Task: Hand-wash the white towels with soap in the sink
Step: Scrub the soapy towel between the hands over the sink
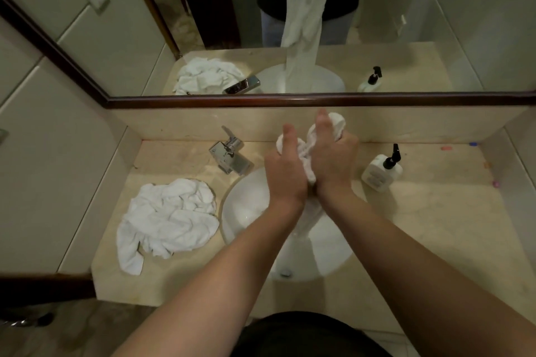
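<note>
Two hands: the left hand and the right hand were pressed close side by side above the sink, each one gripping the held towel.
Held towel: white and bunched up, it was squeezed between both hands, with puffs sticking out above the fingers. Its lower end hung down toward the sink bowl.
Fingers: they were curled round the cloth; the thumbs pointed up and away from the person.
Sink: round and white, set into the beige counter, right under the hands.
Towel pile: more white towels lay crumpled on the counter, just left of the sink, not touching the hands.
Tap: shiny metal, it stood behind the sink on its left side.
Soap bottle: white with a black pump, it stood on the counter to the right of the sink.
Mirror: behind the sink, it showed the held towel hanging long and loose from the hands.
</note>
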Demonstrator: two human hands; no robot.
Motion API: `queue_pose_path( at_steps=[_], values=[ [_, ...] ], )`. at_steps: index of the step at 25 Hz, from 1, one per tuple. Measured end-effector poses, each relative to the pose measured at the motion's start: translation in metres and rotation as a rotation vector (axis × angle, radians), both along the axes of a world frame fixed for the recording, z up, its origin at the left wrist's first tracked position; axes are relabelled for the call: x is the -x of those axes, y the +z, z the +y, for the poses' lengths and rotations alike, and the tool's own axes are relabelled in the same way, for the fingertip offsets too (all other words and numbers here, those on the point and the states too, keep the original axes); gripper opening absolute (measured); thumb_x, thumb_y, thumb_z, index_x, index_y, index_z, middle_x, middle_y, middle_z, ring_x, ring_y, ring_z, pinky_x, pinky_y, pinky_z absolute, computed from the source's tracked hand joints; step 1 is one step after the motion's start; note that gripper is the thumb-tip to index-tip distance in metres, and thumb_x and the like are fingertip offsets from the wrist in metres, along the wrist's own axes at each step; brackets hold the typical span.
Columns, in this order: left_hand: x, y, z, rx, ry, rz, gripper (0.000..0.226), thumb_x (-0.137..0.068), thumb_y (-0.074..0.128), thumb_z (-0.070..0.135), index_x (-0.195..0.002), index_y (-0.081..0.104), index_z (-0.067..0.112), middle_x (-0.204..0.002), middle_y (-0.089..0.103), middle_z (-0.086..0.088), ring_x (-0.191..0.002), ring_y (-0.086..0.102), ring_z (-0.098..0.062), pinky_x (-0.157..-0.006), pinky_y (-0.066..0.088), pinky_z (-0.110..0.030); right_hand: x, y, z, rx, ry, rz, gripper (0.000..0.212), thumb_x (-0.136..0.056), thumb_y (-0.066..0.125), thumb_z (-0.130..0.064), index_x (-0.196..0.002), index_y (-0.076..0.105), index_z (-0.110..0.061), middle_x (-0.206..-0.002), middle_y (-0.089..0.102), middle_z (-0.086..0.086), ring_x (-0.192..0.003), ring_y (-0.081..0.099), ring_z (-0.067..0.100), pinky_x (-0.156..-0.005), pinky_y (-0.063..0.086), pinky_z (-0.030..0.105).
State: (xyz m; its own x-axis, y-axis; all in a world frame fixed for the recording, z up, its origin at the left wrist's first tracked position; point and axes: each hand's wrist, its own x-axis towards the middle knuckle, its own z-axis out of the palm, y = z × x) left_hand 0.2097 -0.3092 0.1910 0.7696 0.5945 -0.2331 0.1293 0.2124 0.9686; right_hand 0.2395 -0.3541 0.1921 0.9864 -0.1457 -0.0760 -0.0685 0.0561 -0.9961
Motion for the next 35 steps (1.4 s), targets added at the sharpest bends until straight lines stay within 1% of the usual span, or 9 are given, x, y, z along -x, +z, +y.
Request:
queue_pose_path(
  at_steps=[4,7,12,16,20,25,29,33,35],
  values=[
    [-0.015,0.003,0.019,0.117,0.099,0.141,0.050,-0.100,0.051,0.050,-0.068,0.057,0.012,-0.061,0.057,0.001,-0.057,0.053,-0.013,-0.055,0.043,-0.027,0.027,-0.005,0.003,0.046,0.090,-0.042,0.041,-0.097,0.059,-0.026,-0.066,0.055,0.001,-0.058,0.055,0.016,-0.053,0.052,0.015,-0.049,0.041,0.030],
    [-0.002,0.000,0.003,0.171,-0.126,0.118,0.044,-0.100,0.053,0.045,-0.092,0.073,0.006,-0.080,0.072,-0.005,-0.073,0.068,-0.015,-0.069,0.054,-0.028,0.001,0.003,-0.005,0.121,-0.005,-0.017,0.051,-0.097,0.059,-0.037,-0.056,0.049,-0.009,-0.049,0.052,0.007,-0.045,0.049,0.012,-0.045,0.039,0.030],
    [-0.006,0.002,0.011,0.184,0.013,0.095,0.039,-0.097,0.057,0.045,-0.076,0.067,0.014,-0.073,0.070,-0.003,-0.074,0.068,-0.019,-0.073,0.056,-0.034,0.012,0.009,-0.001,0.052,0.114,0.027,0.045,-0.099,0.057,-0.029,-0.057,0.048,-0.017,-0.044,0.051,-0.008,-0.041,0.048,0.003,-0.045,0.039,0.018],
    [0.011,0.001,-0.006,0.053,-0.076,0.100,0.041,-0.101,0.050,0.042,-0.074,0.063,0.014,-0.062,0.064,0.002,-0.056,0.062,-0.009,-0.050,0.048,-0.017,0.001,0.007,-0.009,0.115,0.062,-0.022,0.046,-0.093,0.059,-0.035,-0.051,0.047,-0.020,-0.043,0.048,-0.007,-0.043,0.046,0.010,-0.047,0.041,0.034],
    [-0.004,-0.007,0.016,0.195,0.115,0.137,0.045,-0.096,0.058,0.049,-0.090,0.066,0.006,-0.082,0.069,-0.010,-0.071,0.065,-0.020,-0.073,0.058,-0.035,0.024,0.003,0.001,0.069,0.174,-0.028,0.046,-0.097,0.060,-0.031,-0.059,0.052,-0.006,-0.050,0.050,-0.002,-0.048,0.047,0.011,-0.049,0.040,0.025],
    [0.006,-0.012,0.004,0.201,0.001,0.106,0.036,-0.100,0.056,0.036,-0.087,0.070,0.006,-0.075,0.071,-0.004,-0.073,0.068,-0.016,-0.068,0.054,-0.028,0.005,-0.004,-0.002,0.116,0.073,0.044,0.050,-0.097,0.060,-0.030,-0.050,0.048,-0.015,-0.042,0.049,-0.008,-0.043,0.046,0.008,-0.050,0.039,0.028],
    [0.000,-0.011,0.021,0.394,0.071,0.118,0.042,-0.095,0.058,0.051,-0.072,0.062,0.015,-0.060,0.062,-0.001,-0.063,0.062,-0.017,-0.065,0.050,-0.030,0.024,-0.005,0.008,0.148,0.197,-0.040,0.045,-0.096,0.061,-0.024,-0.055,0.053,-0.008,-0.047,0.047,-0.005,-0.044,0.043,0.006,-0.047,0.037,0.024],
    [0.001,-0.011,0.012,0.238,0.023,0.129,0.033,-0.098,0.059,0.036,-0.078,0.069,0.012,-0.072,0.070,-0.004,-0.071,0.067,-0.015,-0.070,0.054,-0.029,0.006,0.002,0.005,0.124,-0.011,0.056,0.046,-0.098,0.058,-0.030,-0.056,0.049,-0.016,-0.051,0.052,-0.005,-0.045,0.047,0.007,-0.052,0.040,0.030],
    [-0.006,-0.010,0.024,0.345,0.061,0.141,0.037,-0.097,0.060,0.042,-0.079,0.066,0.010,-0.071,0.069,-0.005,-0.075,0.067,-0.020,-0.069,0.056,-0.028,0.022,-0.001,0.013,0.130,0.110,0.007,0.045,-0.098,0.059,-0.027,-0.057,0.050,-0.010,-0.051,0.049,-0.004,-0.044,0.043,0.004,-0.050,0.037,0.024]
  ],
)
